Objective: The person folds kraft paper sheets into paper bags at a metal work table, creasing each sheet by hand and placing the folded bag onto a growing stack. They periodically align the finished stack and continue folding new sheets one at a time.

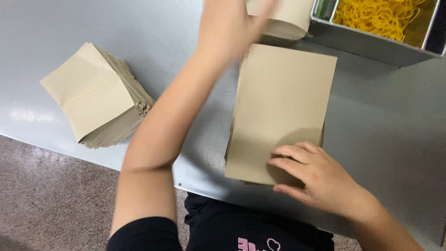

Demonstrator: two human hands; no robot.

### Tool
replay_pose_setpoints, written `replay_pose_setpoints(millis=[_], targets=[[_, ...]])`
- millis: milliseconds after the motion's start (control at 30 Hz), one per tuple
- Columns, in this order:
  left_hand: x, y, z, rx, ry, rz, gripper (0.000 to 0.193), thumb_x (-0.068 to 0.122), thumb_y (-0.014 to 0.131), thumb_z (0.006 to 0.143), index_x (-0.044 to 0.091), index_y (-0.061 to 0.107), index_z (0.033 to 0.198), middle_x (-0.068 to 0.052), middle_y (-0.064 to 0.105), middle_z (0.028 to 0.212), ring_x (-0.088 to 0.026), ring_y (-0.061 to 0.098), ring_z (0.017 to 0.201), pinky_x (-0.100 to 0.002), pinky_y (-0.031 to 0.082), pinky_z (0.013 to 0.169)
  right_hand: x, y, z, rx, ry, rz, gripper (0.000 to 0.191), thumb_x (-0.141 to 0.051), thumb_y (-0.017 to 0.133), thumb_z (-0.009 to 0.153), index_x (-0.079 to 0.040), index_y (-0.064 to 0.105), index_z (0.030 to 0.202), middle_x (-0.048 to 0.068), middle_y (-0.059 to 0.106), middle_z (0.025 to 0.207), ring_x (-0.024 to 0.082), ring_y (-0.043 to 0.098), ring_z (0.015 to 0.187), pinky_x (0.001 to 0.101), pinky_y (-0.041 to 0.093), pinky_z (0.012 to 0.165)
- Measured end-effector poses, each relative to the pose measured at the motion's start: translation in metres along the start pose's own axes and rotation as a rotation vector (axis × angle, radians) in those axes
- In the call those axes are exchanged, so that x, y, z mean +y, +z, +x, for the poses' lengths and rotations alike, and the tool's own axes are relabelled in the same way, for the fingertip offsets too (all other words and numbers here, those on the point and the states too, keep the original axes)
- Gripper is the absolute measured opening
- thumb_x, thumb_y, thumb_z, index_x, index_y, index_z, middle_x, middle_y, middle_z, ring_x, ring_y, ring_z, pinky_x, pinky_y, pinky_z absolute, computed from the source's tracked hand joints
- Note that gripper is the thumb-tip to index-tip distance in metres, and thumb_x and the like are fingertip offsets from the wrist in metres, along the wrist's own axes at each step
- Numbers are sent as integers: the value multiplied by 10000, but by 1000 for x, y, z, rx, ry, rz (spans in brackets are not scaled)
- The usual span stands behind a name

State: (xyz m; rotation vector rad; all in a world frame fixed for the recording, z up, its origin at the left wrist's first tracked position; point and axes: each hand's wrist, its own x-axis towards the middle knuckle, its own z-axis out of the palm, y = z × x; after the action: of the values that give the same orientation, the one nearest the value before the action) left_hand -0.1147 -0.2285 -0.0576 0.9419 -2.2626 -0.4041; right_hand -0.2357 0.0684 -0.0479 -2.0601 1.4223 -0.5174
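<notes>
A flat stack of tan paper envelopes lies in front of me on the grey table. My right hand rests on its near right corner, fingertips spread on the top sheet. My left hand is blurred and reaches far forward, touching a second tan pile at the table's far edge. I cannot tell whether its fingers grip a sheet.
A fanned stack of folded cream envelopes lies at the left of the table. A grey metal tray at the far right holds several yellow rubber bands. The table's near edge runs diagonally above a brown speckled floor.
</notes>
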Motion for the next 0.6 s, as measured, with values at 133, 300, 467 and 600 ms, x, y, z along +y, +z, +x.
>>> replay_pose_setpoints(millis=[133,300,467,600], targets=[[69,-58,-113,-575,601,-165,310,289,775,739,136,755,1008,-96,683,974,-331,677,937,-464,538,753,-1,1,-5,-13,44,11,333,-307,789,819,-149,743,1108,-2,680,1200,237,614,1063,392,506,919],[85,-74,-175,-779,438,-118,226,323,750,760,107,717,816,-50,651,932,-258,644,961,-405,555,781,-1,5,-11,37,-28,-39,463,-383,810,758,-119,727,1129,40,646,1296,272,600,1098,410,482,932],[79,-78,-191,-640,525,-118,157,242,712,790,105,715,867,-56,661,971,-249,657,1009,-370,548,767,1,7,-13,78,-55,-44,451,-374,806,747,-113,725,1105,31,653,1299,272,605,1120,407,491,943],[76,-73,-196,-566,508,-96,131,209,722,802,98,681,858,-43,686,962,-236,679,999,-373,561,802,4,5,-16,47,-13,44,380,-335,805,779,-105,747,1076,37,683,1309,260,616,1113,391,501,933]])
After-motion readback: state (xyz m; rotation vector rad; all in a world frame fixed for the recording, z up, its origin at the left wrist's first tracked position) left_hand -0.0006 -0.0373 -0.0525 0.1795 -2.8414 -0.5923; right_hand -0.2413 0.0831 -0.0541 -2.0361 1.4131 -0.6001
